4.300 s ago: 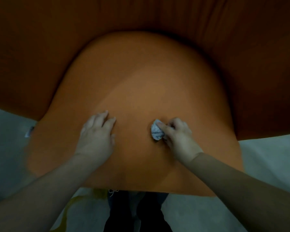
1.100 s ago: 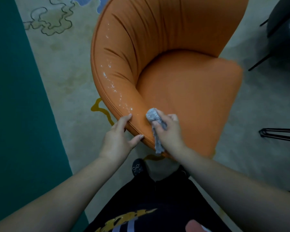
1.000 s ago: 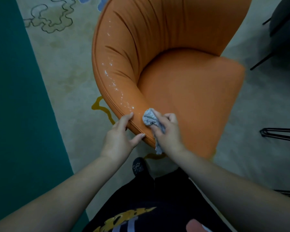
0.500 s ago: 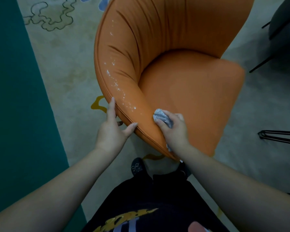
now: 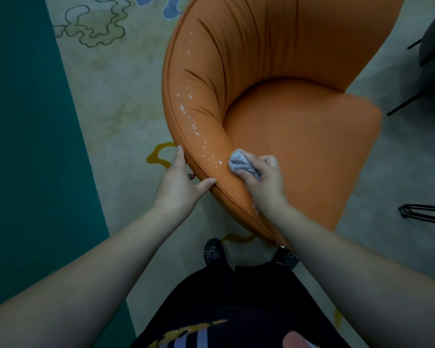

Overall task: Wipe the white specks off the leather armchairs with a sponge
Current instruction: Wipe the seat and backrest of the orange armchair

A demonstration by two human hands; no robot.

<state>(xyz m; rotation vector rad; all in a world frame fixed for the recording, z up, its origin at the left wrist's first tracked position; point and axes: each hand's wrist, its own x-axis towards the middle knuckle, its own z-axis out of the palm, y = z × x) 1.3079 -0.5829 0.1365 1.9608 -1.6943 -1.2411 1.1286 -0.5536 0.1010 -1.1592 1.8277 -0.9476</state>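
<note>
An orange leather armchair stands in front of me, seen from above. A trail of white specks runs down the inside of its left armrest. My right hand is closed on a crumpled grey sponge and presses it against the armrest just below the lowest specks. My left hand grips the armrest's outer rim, thumb on top and fingers along the outside.
A pale patterned carpet lies under the chair, with a teal band on the left. Dark chair legs and a black wire frame stand at the right. My feet are close to the chair's base.
Earlier I was wiping the seat cushion close up; now I stand over the chair. My right hand has carried the sponge up the armrest toward the specks, and my left hand slid along the rim.
</note>
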